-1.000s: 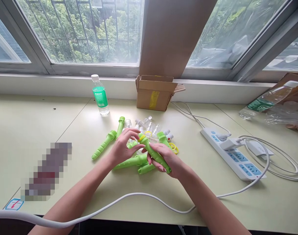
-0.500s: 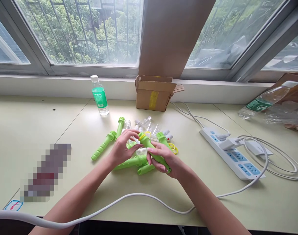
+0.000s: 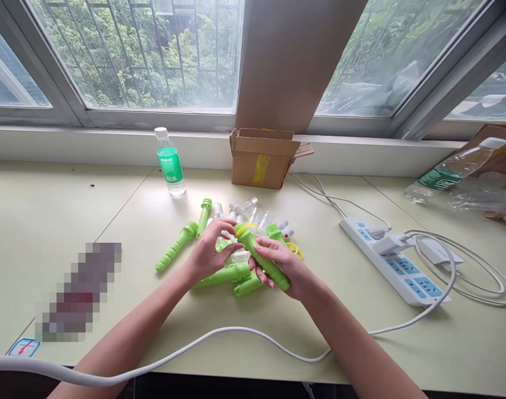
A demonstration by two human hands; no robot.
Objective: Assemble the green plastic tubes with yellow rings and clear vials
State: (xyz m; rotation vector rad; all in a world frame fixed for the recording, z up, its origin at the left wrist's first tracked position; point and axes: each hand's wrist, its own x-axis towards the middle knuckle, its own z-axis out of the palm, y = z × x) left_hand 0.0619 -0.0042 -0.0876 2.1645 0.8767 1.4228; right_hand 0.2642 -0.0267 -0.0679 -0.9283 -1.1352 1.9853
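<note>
My right hand [image 3: 280,260] is wrapped round a green plastic tube [image 3: 263,257] with a threaded end, held tilted with that end up and to the left. At the threaded end, my left hand [image 3: 213,249] pinches a thin yellow ring [image 3: 249,226]; part of the ring shows at the threads, and I cannot tell how far round it sits. Under and around my hands lie several more green tubes [image 3: 175,246]. Clear ribbed plastic caps [image 3: 249,205] and small white pieces [image 3: 288,233] are heaped behind. More yellow rings [image 3: 295,250] rest to the right of the heap.
A water bottle [image 3: 169,163] stands at the back left, beside an open cardboard box [image 3: 259,163]. To the right is a power strip [image 3: 394,260] with plugs and coiled cables. A white cable [image 3: 236,330] crosses the table's front. Another bottle [image 3: 452,172] leans at far right.
My right fingers have shifted their grip on the green tube, the thumb now lying higher along it. The yellow ring at the threaded end looks more tilted. My left hand stays almost still.
</note>
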